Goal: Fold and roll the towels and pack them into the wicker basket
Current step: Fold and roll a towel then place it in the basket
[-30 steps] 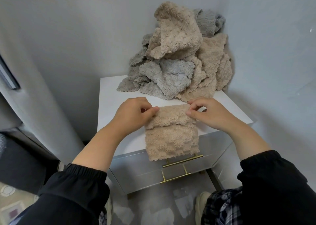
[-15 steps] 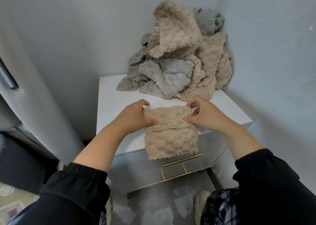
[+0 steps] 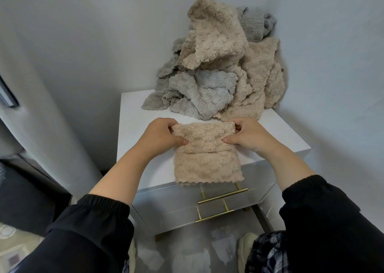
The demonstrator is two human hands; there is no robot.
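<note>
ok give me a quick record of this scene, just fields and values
towel in work: beige towel, far end rolled, near end flat at the cabinet's front edge
left hand: grips the roll's left end
right hand: grips the roll's right end
surface: white cabinet top
waiting: pile of beige and grey towels at the back
basket: not in view

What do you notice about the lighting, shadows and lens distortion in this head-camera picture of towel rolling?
Head view: soft, even light, no glare on the beige towel; a faint shadow falls right of the towel pile on the wall; the wide lens curves the left wall edge and enlarges the near sleeves.
</note>
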